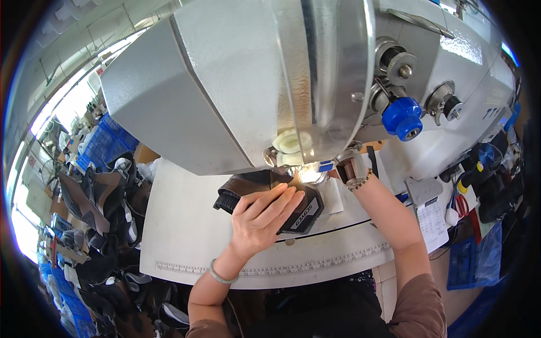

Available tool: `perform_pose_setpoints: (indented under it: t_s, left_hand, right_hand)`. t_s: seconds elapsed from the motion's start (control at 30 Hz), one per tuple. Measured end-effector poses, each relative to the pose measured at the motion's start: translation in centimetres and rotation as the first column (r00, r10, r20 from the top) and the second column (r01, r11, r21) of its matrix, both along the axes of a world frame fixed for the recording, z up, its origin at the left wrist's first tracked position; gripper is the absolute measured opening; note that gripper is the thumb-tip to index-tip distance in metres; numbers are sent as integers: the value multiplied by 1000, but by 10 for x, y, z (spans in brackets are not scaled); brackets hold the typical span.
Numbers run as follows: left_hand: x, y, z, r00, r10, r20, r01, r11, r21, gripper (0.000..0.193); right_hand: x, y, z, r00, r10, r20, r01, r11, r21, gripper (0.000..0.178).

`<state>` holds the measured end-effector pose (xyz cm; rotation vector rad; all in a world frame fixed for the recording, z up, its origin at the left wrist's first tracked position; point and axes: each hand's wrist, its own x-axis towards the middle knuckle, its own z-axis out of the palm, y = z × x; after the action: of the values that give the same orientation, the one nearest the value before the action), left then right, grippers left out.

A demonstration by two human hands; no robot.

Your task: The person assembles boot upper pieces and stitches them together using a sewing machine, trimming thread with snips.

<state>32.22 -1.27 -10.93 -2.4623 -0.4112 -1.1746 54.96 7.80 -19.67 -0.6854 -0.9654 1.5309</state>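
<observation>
The knob [401, 117] looks glossy plastic, the tabletop [177, 225] smooth.

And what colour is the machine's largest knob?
The knob is bright blue, as the head view shows.

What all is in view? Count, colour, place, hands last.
sewing machine: 1, grey-white, top centre
tension knob: 1, blue, on machine's right
shoe upper: 1, brown and black, under machine
worktable: 1, white, centre
ruler scale: 1, dark marks, table's near edge
paper sheet: 1, white, right
scissors: 1, red handles, right
crates: at least 3, blue, left and right
piled shoe parts: too tangled to count, mostly brown and black, left
bangle: 1, pale green, left wrist
bracelet: 1, beaded, dark and gold, right wrist
left hand: 1, bare, on shoe upper
right hand: 1, bare, mostly hidden behind machine parts
</observation>
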Motion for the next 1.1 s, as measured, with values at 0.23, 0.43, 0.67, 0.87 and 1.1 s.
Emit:
perform_pose_setpoints:
  t_s: [0.23, 0.43, 0.67, 0.87, 1.1]
  left_hand:
    - [-1, 13, 4, 998, -23, -53, 22, 1000, -15, 47]
    - [-2, 13, 5, 998, -54, -37, 50, 995, -81, 49]
    - [6, 3, 2, 1000, 13, 19, -10, 991, -131, 48]
    - [4, 11, 2, 999, -23, 42, 29, 988, -151, 44]
    - [1, 18, 1, 995, -80, 62, 92, 972, -216, 47]
  right_hand:
    - [-12, -46, 43, 978, -164, -129, 166, 986, 7, 27]
    - [-20, -56, 59, 967, -199, -161, 202, 979, 1, 26]
    - [-29, -66, 69, 955, -224, -197, 242, 967, 75, 26]
    - [-37, -76, 82, 941, -329, -85, 336, 937, 94, 28]
    - [-34, -62, 65, 922, -341, -184, 358, 931, 66, 22]
